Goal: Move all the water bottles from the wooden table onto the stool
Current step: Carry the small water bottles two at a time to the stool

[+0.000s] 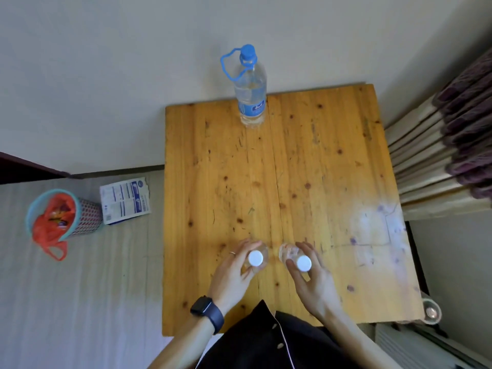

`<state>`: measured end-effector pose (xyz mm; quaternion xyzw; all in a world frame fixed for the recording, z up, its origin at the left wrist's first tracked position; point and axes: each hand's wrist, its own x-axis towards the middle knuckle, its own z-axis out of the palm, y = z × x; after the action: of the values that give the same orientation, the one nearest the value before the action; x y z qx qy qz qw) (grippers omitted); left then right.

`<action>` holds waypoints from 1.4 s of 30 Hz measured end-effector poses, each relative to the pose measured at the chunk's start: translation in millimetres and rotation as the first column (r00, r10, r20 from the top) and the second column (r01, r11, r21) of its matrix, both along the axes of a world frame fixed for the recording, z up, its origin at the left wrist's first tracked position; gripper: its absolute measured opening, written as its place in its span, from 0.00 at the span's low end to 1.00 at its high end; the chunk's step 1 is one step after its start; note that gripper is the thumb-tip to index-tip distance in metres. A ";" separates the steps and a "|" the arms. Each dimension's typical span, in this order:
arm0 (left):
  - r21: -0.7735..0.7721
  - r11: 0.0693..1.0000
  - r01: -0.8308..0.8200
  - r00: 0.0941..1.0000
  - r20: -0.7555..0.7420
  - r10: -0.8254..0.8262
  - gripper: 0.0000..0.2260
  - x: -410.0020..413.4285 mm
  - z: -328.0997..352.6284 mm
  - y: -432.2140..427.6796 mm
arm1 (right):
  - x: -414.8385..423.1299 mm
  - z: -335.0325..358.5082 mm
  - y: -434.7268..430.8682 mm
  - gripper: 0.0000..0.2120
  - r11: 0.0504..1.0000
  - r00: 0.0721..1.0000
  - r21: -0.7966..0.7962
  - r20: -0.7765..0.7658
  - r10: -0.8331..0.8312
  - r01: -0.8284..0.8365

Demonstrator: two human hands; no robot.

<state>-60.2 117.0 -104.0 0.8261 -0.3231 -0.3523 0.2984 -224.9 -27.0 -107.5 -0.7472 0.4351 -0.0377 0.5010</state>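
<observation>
A mesh basket [87, 217], lined with an orange bag [53, 222], and a printed packet [125, 199] are seen on the floor, well left of the left hand [234, 272]. On the wooden table [319, 169], the first white-capped bottle [256, 258] is gripped by curled left fingers, and the second white-capped bottle [303, 263] by the right hand [311, 278]. A blue-capped bottle [250, 94] holding water is stood upright well ahead of both hands.

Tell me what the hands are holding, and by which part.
The left hand grips the left bottle around its shoulder; the right hand grips the right bottle likewise.
</observation>
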 end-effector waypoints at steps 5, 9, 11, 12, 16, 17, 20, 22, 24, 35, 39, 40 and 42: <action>0.016 1.000 -0.026 1.000 -0.009 0.027 0.21 -9.3 3.6 0.8 | -4.0 3.1 5.0 0.22 0.999 0.999 -0.013 0.012 -0.038 0.038; 0.036 0.999 -0.008 1.000 -0.010 0.009 0.30 -14.3 5.6 -3.4 | -5.0 3.2 -1.8 0.32 0.999 0.999 0.035 -0.021 -0.029 0.029; 0.039 0.998 -0.046 0.998 -0.030 0.047 0.36 -16.2 2.0 -6.1 | -2.6 0.7 -4.7 0.37 0.998 0.999 0.051 -0.034 -0.021 0.023; 0.047 0.995 -0.083 0.996 -0.029 0.084 0.37 -16.3 -1.2 -8.0 | -0.1 -0.9 -6.0 0.37 0.998 0.999 0.057 -0.039 -0.018 0.020; 0.121 0.984 -0.134 0.991 0.049 0.128 0.33 -14.3 -14.6 -19.9 | 15.4 -10.0 -5.9 0.30 0.994 0.994 0.081 -0.092 -0.060 0.068; 0.129 0.983 -0.133 0.990 0.066 0.125 0.31 -14.2 -16.8 -22.4 | 18.9 -11.9 -5.6 0.29 0.994 0.993 0.082 -0.101 -0.068 0.076; 0.092 0.990 -0.105 0.990 0.107 0.095 0.26 -11.3 -20.4 -25.8 | 23.4 -13.8 -6.6 0.25 0.990 0.989 0.083 -0.106 -0.108 0.117; 0.070 0.995 -0.069 0.990 0.126 0.060 0.23 -8.1 -22.7 -24.6 | 21.5 -12.5 -6.7 0.23 0.985 0.984 0.082 -0.102 -0.143 0.152; 0.049 0.998 -0.046 0.988 0.151 0.038 0.21 -6.5 -24.5 -23.0 | 18.9 -10.9 -3.4 0.22 0.984 0.982 0.068 -0.100 -0.159 0.166; 0.101 0.980 0.170 0.963 0.194 -0.187 0.29 -2.1 -26.1 -23.0 | -63.9 33.4 49.2 0.20 0.852 0.852 0.036 -0.058 -0.521 0.523; 0.157 0.896 0.415 0.879 0.184 -0.440 0.29 -36.8 -21.5 -38.9 | -117.2 49.9 80.1 0.18 0.708 0.707 0.020 -0.060 -0.704 0.706; 0.160 0.861 0.482 0.842 0.188 -0.506 0.28 -50.1 -19.1 -45.7 | -131.6 53.4 89.3 0.18 0.654 0.654 0.014 -0.061 -0.754 0.756; 0.156 0.793 0.589 0.772 0.179 -0.610 0.25 -82.3 -10.1 -60.3 | -160.2 59.8 109.8 0.17 0.542 0.541 -0.003 -0.056 -0.839 0.840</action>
<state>-142.5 56.7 -114.1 0.7263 -0.5842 -0.3496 0.0948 -385.1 82.8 -47.7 -0.4425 0.7524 -0.2486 0.4198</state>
